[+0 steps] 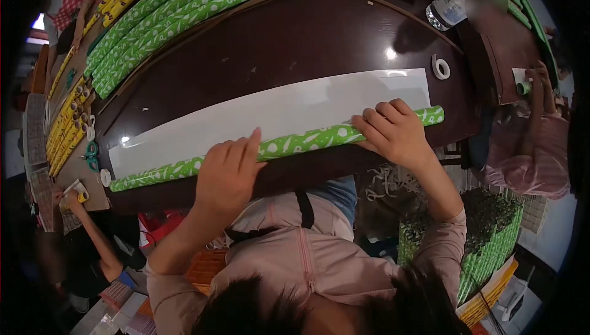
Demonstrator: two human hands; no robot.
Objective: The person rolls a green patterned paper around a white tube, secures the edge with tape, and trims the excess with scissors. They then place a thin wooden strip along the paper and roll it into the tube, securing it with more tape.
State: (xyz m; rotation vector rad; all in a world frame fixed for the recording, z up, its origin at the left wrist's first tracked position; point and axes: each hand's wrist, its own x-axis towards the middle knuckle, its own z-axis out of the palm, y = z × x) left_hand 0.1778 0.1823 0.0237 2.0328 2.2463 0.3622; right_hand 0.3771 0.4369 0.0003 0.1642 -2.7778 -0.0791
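Observation:
A long green patterned roll lies along the near edge of a sheet, whose white side faces up on the dark table. Left of the roll's middle, my left hand rests on it with the fingers close together and the thumb towards the roll. My right hand curls its fingers over the roll nearer its right end. A white tape roll stands by the sheet's far right corner, and another white ring sits beside the roll's left end.
Green rolls are stacked along the far left side. Yellow rolls and green scissors lie at left. A water bottle stands at back right. Other people work at both sides. Below right is a bin of green rolls.

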